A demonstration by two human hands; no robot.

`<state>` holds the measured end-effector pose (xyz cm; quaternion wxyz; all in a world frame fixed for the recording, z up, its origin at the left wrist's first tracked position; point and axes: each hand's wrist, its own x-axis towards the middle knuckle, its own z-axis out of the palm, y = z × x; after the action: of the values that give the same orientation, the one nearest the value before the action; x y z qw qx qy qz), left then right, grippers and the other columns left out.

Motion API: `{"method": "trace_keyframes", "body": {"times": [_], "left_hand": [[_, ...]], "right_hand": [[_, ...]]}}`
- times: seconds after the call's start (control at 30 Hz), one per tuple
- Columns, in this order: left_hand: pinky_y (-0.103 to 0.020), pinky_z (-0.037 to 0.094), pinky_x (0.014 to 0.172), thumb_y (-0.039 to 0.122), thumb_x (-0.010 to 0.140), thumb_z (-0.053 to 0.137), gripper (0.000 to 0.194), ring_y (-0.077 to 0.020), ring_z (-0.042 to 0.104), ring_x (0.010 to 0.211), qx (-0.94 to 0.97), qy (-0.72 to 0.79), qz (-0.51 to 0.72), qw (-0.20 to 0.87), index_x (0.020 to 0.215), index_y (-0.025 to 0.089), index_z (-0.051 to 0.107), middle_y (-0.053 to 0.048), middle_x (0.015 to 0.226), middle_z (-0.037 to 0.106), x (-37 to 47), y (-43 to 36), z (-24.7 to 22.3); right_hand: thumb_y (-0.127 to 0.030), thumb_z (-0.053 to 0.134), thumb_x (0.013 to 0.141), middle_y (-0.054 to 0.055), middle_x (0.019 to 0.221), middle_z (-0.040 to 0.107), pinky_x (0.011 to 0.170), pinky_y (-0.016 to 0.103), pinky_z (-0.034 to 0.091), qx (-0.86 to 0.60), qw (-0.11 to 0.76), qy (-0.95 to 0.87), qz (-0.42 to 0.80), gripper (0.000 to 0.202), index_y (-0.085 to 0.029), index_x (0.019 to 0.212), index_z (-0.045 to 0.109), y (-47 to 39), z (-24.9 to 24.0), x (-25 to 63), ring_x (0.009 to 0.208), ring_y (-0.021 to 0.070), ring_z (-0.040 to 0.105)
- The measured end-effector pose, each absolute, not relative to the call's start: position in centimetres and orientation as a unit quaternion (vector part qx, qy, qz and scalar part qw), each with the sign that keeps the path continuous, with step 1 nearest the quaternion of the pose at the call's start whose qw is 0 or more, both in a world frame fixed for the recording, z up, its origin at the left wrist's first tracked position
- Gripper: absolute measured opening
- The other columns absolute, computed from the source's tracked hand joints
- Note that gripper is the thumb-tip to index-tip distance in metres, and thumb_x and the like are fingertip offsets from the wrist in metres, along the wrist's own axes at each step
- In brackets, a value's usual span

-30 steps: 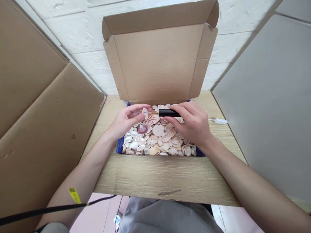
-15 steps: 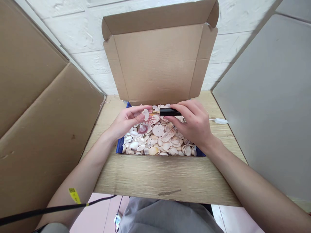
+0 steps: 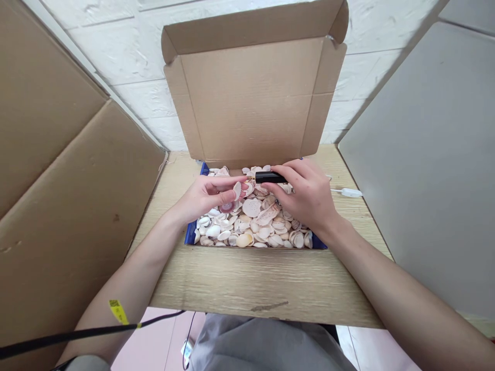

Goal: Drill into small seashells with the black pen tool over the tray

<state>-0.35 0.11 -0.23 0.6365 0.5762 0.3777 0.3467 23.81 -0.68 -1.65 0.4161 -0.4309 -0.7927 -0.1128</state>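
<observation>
Many pale seashells point(image 3: 251, 208) fill a shallow box with blue corners point(image 3: 191, 233). Above its left part, my left hand point(image 3: 203, 198) pinches a small ribbed white shell point(image 3: 237, 190) between thumb and fingers. A black cylindrical tool point(image 3: 270, 177) with a thin brass-coloured tip lies level in the grip of my right hand point(image 3: 309, 193), over the right part of the box. The tip points left and is close to my left fingertips; whether they touch I cannot tell.
The raised cardboard lid point(image 3: 251, 98) stands behind the shells. A white plug-like piece point(image 3: 351, 192) lies right of the box on the wooden table point(image 3: 240, 278). Cardboard point(image 3: 77, 206) borders the left, a grey panel point(image 3: 433, 165) the right. A black cable point(image 3: 69, 336) crosses the lower left.
My left hand has turned, and its fingertips and the shell have shifted slightly right and down. My right hand with the black tool has hardly moved.
</observation>
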Motion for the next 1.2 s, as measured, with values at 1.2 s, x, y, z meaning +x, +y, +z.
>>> {"method": "trace_keyframes", "body": {"times": [1.2], "left_hand": [[-0.035,0.051,0.097,0.035,0.076,0.080,0.043,-0.0262,0.063,0.117,0.594,0.402,0.401,0.570,0.116,0.022,0.071,-0.010,0.122,0.070,-0.29,0.54,-0.65]], "right_hand": [[-0.036,0.064,0.088,0.009,0.090,0.068,0.073,0.036,0.046,-0.432,0.418,-0.790,-0.121,0.022,-0.017,0.099,0.066,-0.63,-1.63,23.88,0.084,0.0228,0.059]]}}
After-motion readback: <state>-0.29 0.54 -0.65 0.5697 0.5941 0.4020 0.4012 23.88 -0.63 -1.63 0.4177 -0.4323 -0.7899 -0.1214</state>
